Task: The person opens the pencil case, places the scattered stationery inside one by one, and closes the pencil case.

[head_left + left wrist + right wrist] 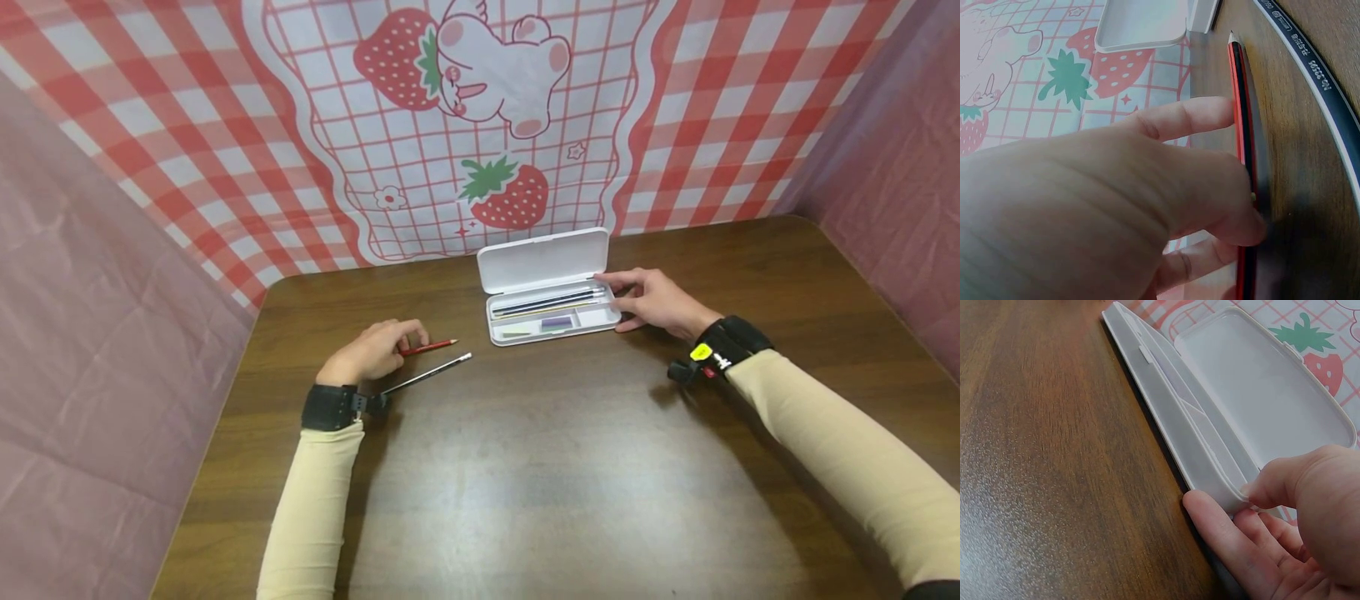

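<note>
A red-and-black striped pencil [1242,94] lies along the table under my left hand [375,348]. Thumb and fingers of that hand pinch it from both sides, its sharpened tip sticking out toward the case. Beside it a black-and-white pencil [429,372] rests on the wood, untouched. The white pencil case [546,332] stands with its lid [543,260] raised. Inside are several dark pencils [551,302] in the long slot and a purple-and-white eraser [557,323] in front. My right hand [656,304] grips the case's right end, thumb [1269,481] on the rim and fingers outside.
A red-and-white checked cloth [720,125] with strawberries hangs behind the brown wooden table [510,467]. Pink curtains [97,333] flank both sides. Each wrist wears a black strap [330,407] with a small camera.
</note>
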{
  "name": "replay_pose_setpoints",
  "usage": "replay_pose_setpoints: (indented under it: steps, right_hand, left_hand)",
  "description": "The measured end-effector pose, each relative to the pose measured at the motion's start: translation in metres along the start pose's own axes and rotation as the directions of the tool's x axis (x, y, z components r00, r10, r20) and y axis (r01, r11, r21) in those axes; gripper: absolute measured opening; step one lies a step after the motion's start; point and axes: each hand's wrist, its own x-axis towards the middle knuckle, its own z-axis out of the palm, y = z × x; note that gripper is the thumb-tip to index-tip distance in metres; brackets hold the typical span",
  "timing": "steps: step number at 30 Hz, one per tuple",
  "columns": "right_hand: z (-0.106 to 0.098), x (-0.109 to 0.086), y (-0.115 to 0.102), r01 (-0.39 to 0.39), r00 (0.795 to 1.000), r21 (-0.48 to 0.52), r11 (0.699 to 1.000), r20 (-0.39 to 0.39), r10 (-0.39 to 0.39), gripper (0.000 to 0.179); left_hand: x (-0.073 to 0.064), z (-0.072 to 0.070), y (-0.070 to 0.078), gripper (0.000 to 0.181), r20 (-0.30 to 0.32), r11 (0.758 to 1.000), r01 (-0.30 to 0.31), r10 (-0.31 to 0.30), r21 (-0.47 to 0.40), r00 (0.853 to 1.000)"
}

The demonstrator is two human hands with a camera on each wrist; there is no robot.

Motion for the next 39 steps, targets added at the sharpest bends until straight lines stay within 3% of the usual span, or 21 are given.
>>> replay_pose_setpoints:
  steps: [5, 7, 14, 16, 23, 34, 39]
  right_hand:
    - [-0.001, 0.001, 0.001, -0.008, 1.000, -0.006, 1.000, 0.001, 0.008, 0.062]
    - [-0.001, 0.002, 0.001, -0.010, 1.000, -0.006, 1.000, 0.001, 0.010, 0.062]
    - [-0.001, 0.000, 0.001, -0.003, 1.000, 0.003, 1.000, 0.004, 0.003, 0.062]
    - [0.000, -0.001, 0.000, -0.002, 1.000, 0.007, 1.000, 0.003, 0.002, 0.062]
    - [0.000, -0.002, 0.001, -0.001, 1.000, 0.007, 1.000, 0.006, 0.001, 0.062]
    - [-0.001, -0.003, 0.000, 0.004, 1.000, 0.008, 1.000, 0.009, -0.004, 0.062]
    - [0.000, -0.002, 0.000, -0.003, 1.000, 0.006, 1.000, 0.009, 0.003, 0.062]
  left_hand:
    - [0.000, -0.001, 0.005, 0.054, -0.090, 0.999, -0.025, 0.029, 0.043, 0.995]
    - [-0.003, -0.004, 0.013, 0.053, -0.142, 0.998, -0.039, 0.047, 0.058, 0.989]
    - [-0.027, -0.036, 0.076, 0.048, -0.245, 0.998, -0.041, 0.054, 0.055, 0.968]
    - [-0.029, -0.041, 0.085, 0.047, -0.262, 0.996, -0.032, 0.052, 0.078, 0.964]
    - [-0.029, -0.045, 0.092, 0.045, -0.347, 0.988, -0.026, 0.079, 0.155, 0.935]
    - [-0.026, -0.044, 0.097, 0.044, -0.396, 0.980, -0.102, 0.163, 0.170, 0.904]
    - [-0.023, -0.046, 0.101, 0.044, -0.397, 0.975, -0.114, 0.183, 0.193, 0.899]
